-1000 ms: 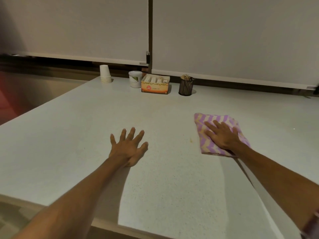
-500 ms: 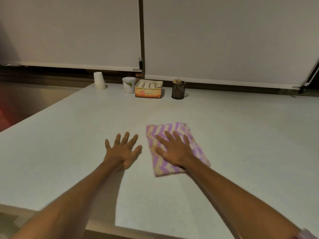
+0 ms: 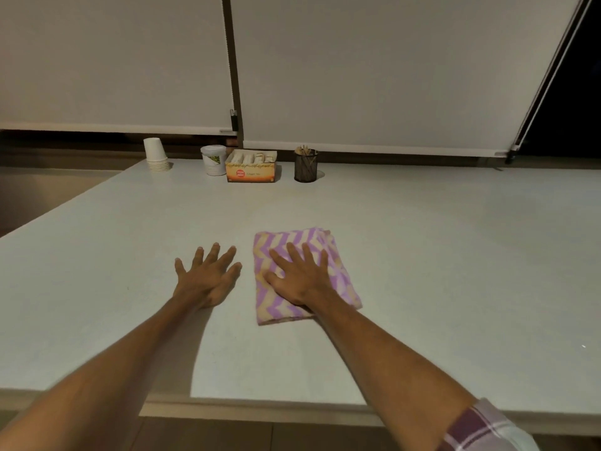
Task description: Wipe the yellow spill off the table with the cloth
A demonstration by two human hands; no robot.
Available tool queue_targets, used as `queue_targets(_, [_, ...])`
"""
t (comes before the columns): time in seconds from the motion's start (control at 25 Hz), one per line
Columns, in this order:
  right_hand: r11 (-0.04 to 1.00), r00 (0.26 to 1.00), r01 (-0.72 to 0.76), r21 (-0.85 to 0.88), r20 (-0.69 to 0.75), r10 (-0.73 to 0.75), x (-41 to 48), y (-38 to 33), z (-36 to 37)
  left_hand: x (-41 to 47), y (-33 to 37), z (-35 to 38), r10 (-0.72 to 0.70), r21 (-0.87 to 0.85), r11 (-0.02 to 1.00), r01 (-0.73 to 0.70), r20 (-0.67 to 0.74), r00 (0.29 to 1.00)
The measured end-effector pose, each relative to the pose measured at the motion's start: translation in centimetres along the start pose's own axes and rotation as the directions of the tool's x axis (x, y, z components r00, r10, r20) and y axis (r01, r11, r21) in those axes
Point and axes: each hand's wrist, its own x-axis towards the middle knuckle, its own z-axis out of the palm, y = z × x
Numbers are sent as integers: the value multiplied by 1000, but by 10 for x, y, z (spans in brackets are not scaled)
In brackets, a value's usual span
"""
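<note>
From the head view, the right hand point(image 3: 300, 279) lies flat with fingers spread on the folded purple-and-cream cloth point(image 3: 338, 271), pressing it onto the table point(image 3: 455, 255). The left hand point(image 3: 208, 278) rests palm-down, fingers apart, just beside the cloth, gripping nothing. No yellow spill shows.

pale roller blinds point(image 3: 374, 70), dim light
</note>
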Motion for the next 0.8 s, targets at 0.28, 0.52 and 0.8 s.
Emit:
queue_targets(0.28, [998, 998, 55, -30, -13, -55, -99, 37, -11, -6, -1, -2, 8, 9, 1000, -8, 8, 1000])
queue_targets(0.52, [977, 977, -208, -50, -50, 205, -105, 86, -26, -5, -3, 1, 11, -1, 1000, -11, -4, 1000])
queue_targets(0.8, [996, 995, -88, -10, -48, 87, -127, 58, -21, -7, 0, -2, 12, 13, 1000, -12, -11, 1000])
